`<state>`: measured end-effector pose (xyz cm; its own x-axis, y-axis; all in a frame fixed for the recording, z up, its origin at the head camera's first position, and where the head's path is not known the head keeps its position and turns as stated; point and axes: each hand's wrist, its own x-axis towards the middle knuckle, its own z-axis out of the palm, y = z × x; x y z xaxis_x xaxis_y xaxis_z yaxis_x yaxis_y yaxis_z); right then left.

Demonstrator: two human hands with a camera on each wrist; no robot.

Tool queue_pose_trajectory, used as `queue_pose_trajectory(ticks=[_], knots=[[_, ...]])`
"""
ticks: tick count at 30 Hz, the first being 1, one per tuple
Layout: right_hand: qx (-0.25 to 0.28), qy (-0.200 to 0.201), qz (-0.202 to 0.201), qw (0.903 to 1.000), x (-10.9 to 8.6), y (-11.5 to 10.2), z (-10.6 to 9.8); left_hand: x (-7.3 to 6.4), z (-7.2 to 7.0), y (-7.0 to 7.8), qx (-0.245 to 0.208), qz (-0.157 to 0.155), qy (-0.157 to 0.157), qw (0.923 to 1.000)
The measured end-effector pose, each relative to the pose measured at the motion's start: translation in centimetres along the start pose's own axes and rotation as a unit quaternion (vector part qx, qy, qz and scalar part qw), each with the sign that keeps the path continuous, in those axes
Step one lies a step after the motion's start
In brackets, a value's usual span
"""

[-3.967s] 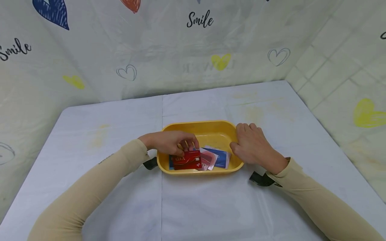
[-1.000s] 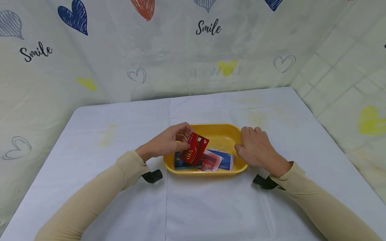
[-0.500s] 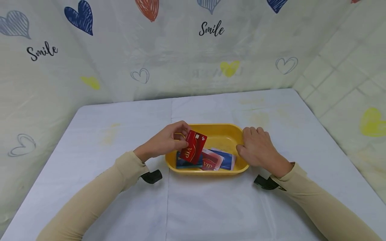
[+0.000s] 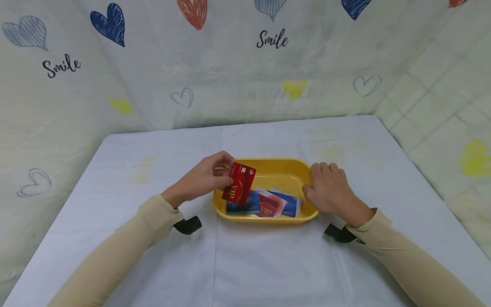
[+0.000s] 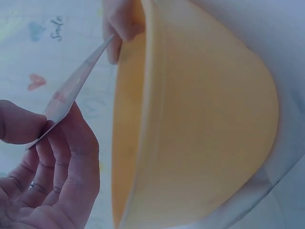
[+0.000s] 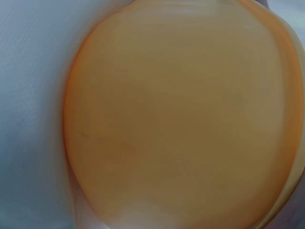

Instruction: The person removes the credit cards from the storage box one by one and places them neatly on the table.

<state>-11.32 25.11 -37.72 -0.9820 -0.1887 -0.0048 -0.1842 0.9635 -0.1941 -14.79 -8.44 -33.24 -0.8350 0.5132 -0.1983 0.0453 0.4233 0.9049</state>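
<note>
My left hand (image 4: 203, 177) pinches a red VIP card (image 4: 239, 184) between thumb and fingers, tilted over the left end of a yellow plastic tray (image 4: 264, 220). In the left wrist view the card (image 5: 74, 86) is nearly edge-on, above the tray's rim. With its fingers curled over the rim, my right hand (image 4: 327, 187) grips the tray's right end. Several cards lie overlapping along the tray's near side: a dark blue card (image 4: 245, 205), a pink-and-red VIP card (image 4: 270, 205) and a blue card (image 4: 289, 204). The tray wall (image 6: 176, 109) fills most of the right wrist view.
A white cloth (image 4: 268, 264) covers the table under the tray. Behind it hangs a pale backdrop (image 4: 230, 64) printed with hearts and "Smile". Black wrist devices, such as the one (image 4: 188, 225) at the left cuff, hang just above the cloth.
Four seconds ago my left hand was down in the tray at the red card. Since then the card has come up and turned, then shifted left, uncovering the dark blue card. My right hand keeps its grip.
</note>
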Motion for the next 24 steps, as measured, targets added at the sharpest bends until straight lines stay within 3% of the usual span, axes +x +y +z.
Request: queue_pose_trajectory(ticks=[24], knots=[[-0.006,0.006,-0.006,0.9999,0.1,-0.3,0.1,-2.1,-2.3,-0.6,-0.021,0.02,0.059,0.9978]])
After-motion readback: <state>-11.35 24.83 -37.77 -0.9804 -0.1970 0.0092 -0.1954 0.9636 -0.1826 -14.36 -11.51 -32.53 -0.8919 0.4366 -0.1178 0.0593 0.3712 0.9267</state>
